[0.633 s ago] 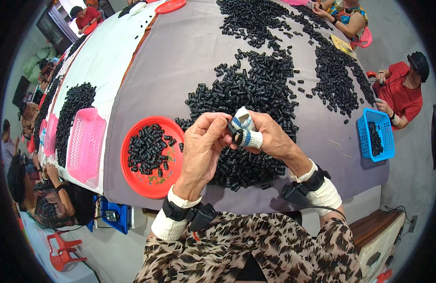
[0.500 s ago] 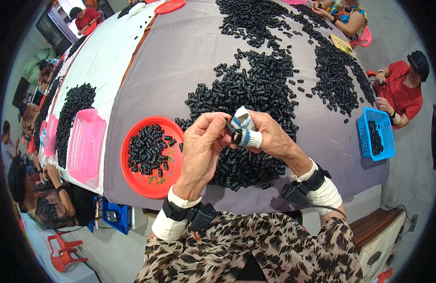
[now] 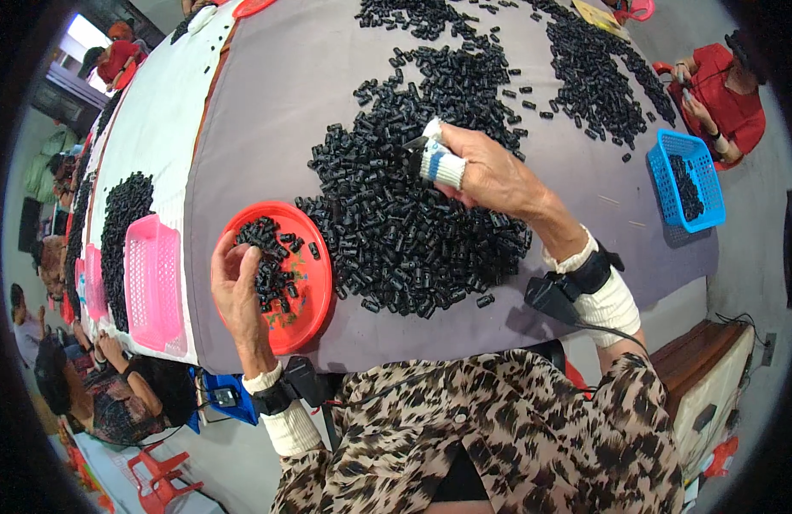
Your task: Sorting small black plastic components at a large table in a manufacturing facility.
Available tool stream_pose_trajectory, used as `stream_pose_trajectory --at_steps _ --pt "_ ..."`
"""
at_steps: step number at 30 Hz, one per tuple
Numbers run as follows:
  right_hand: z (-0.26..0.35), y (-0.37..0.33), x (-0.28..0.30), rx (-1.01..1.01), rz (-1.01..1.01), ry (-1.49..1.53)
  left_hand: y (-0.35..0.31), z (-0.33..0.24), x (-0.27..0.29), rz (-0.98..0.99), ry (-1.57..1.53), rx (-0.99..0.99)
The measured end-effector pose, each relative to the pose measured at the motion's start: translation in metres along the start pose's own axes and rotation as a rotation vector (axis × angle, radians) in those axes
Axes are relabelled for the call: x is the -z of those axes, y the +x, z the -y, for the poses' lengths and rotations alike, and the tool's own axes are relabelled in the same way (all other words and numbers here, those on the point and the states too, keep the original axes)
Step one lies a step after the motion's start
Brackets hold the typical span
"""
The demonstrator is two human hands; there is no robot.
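My left hand (image 3: 238, 287) is over the left side of a round red tray (image 3: 314, 295). Its fingers are curved and apart, with no piece visible between them. Small black ribbed cylindrical parts (image 3: 260, 233) lie heaped in the tray, beside the fingertips. My right hand (image 3: 490, 167) is above a large pile of the same black parts (image 3: 396, 223). White knit finger covers (image 3: 443, 163) with a blue stripe wrap its thumb and forefinger. Those fingers are closed on a small dark pointed tool (image 3: 415, 145), whose kind I cannot make out.
A blue basket (image 3: 713, 193) with black parts stands at the right edge of the grey cloth. Pink baskets (image 3: 156, 283) stand on the white cloth at left. A person in red (image 3: 721, 103) works at far right; others sit along the left. Two thin sticks (image 3: 608, 202) lie at right.
My hands were together over the pile. The left has moved left and down to the red tray and its fingers have parted; the right has risen over the pile. The whole view has shifted slightly.
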State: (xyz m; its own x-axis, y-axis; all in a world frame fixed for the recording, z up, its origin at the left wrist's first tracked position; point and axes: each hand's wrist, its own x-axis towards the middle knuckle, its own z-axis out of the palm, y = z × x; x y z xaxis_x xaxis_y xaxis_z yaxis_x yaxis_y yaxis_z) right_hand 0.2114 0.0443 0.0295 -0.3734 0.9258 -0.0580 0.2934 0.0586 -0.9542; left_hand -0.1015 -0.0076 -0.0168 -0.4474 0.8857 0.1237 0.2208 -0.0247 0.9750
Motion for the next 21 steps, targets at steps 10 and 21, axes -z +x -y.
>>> stream_pose_trajectory --at_steps 10,21 --pt "-0.029 -0.008 0.007 -0.022 -0.062 -0.065 -0.021 0.03 -0.13 0.644 0.704 -0.583" --pt "-0.046 -0.016 0.005 -0.077 0.001 0.019 -0.031 0.034 -0.148 0.725 0.77 -0.648"
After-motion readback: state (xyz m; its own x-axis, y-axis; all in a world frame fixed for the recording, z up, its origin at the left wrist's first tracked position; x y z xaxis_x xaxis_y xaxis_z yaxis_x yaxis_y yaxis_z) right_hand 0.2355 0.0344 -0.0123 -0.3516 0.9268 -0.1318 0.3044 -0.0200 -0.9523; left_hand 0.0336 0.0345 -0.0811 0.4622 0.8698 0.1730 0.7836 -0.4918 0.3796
